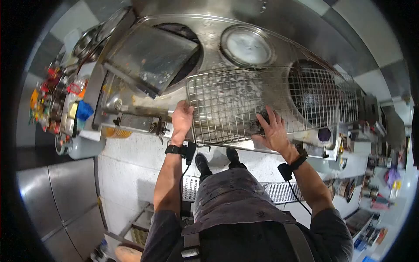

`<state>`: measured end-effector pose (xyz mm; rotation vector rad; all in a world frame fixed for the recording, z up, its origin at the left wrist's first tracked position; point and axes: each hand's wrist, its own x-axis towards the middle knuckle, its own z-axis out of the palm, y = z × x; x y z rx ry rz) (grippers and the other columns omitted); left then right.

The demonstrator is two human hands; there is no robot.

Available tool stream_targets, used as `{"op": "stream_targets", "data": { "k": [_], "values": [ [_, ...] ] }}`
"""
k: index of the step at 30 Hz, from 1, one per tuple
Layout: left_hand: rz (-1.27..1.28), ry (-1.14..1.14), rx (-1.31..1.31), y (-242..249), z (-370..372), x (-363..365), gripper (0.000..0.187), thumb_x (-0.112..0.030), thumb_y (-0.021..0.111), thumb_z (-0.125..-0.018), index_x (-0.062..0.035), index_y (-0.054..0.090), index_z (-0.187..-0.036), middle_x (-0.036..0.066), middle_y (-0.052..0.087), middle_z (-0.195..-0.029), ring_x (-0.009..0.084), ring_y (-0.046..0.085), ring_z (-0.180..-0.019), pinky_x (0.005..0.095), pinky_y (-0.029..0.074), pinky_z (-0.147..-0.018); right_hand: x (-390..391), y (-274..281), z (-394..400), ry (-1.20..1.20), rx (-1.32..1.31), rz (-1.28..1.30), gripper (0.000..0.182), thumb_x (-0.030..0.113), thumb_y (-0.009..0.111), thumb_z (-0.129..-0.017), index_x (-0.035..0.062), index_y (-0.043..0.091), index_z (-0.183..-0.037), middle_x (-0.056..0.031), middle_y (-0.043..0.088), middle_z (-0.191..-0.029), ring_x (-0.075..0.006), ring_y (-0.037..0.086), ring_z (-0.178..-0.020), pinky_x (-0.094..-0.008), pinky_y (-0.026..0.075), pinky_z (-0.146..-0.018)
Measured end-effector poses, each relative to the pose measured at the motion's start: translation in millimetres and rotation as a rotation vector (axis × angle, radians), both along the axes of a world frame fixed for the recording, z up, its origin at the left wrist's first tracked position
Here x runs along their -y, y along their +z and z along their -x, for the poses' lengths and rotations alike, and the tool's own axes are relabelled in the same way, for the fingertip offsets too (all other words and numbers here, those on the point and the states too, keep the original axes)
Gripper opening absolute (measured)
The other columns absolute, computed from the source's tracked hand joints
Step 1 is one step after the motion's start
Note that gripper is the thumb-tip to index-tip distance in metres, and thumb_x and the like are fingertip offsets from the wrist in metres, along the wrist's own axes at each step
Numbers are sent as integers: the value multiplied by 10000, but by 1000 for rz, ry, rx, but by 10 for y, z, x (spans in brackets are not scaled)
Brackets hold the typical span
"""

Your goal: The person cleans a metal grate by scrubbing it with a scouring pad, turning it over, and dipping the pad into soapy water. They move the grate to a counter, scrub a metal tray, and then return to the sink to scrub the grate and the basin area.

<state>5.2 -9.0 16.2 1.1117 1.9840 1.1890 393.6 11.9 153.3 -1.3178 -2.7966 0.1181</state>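
A large wire rack (222, 109) lies across the steel stove top in front of me. My left hand (182, 118) is closed on the rack's left edge. My right hand (275, 131) presses a dark scouring pad (260, 121) onto the near part of the rack, thumb and fingers around it. Greyish suds (242, 85) spread over the wires and the steel beneath, left of the right hand. Behind the rack, a round metal pan (248, 46) holds whitish, cloudy liquid.
A flat metal tray (150, 56) lies tilted over the left burner opening. Another round burner opening (312, 98) shows under the rack's right part. Bottles and containers (52, 100) crowd the far left. A floor drain grate (281, 192) runs by my feet.
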Motion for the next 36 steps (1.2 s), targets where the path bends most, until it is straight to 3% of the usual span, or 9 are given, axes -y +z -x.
{"op": "stream_targets", "data": {
  "k": [2,5,6,9,18,22,25,30,36],
  "values": [
    [-98,-10,-550,297,-154,203,516,-136,739,-944,44,569,-1397,268,691,-1236,394,724,-967,409,581,-859,-52,-101,-43,79,62,-80,612,420,817,-869,156,642,-1392,-216,368,-1607,-461,456,-1315,-606,455,-1041],
    [-211,-140,-234,8,-693,389,493,-58,659,-828,71,590,-1298,287,618,-1197,470,599,-1098,539,501,-944,-293,-263,-115,169,31,6,547,363,820,-862,143,672,-1341,-183,421,-1574,-430,481,-1256,-596,468,-1015],
    [-292,-248,-602,491,-981,541,523,-66,659,-812,83,579,-1307,303,606,-1271,441,600,-1160,561,479,-1028,-340,-225,-86,236,-52,-38,455,292,811,-853,121,698,-1260,-154,486,-1517,-421,498,-1199,-567,489,-1000],
    [-142,-446,-615,444,-1748,769,595,-340,695,-982,13,576,-1445,196,488,-1592,416,330,-1565,626,224,-1269,-569,-139,-103,345,-96,58,396,234,823,-824,93,715,-1178,-152,536,-1441,-428,513,-1197,-537,506,-993],
    [-27,-281,-585,498,-2363,503,835,-721,596,-933,-199,504,-1578,132,386,-1678,454,239,-1587,898,102,-1113,-900,95,1224,618,-242,235,514,133,831,-794,45,647,-1266,-171,537,-1436,-402,578,-1286,-495,512,-1073],
    [-9,-233,-176,120,-2406,441,836,-697,600,-943,-182,480,-1590,144,468,-1620,378,394,-1526,660,252,-1243,-434,-406,1729,951,37,351,465,207,741,-940,83,585,-1360,-194,542,-1432,-401,569,-1308,-509,495,-1127],
    [-26,-190,-386,251,-2315,442,630,-457,669,-901,-174,608,-1460,101,622,-1469,317,575,-1364,524,406,-1159,-450,-489,1788,943,-39,287,163,158,652,-946,76,684,-1084,-106,543,-1236,-305,573,-1115,-468,563,-890],
    [19,-243,-527,550,-2163,426,711,-572,628,-940,-177,549,-1526,88,551,-1555,303,435,-1505,736,275,-1186,-1086,-374,1889,970,-101,183,77,125,692,-908,80,686,-970,-72,565,-1068,-314,580,-1009,-458,554,-858],
    [-167,-172,-80,-5,-2408,424,722,-546,650,-939,-169,532,-1543,106,538,-1572,319,441,-1501,643,275,-1239,-533,-579,1962,987,-177,158,95,161,671,-946,77,654,-988,-72,576,-1120,-293,603,-1030,-436,586,-826]
  ]
}}
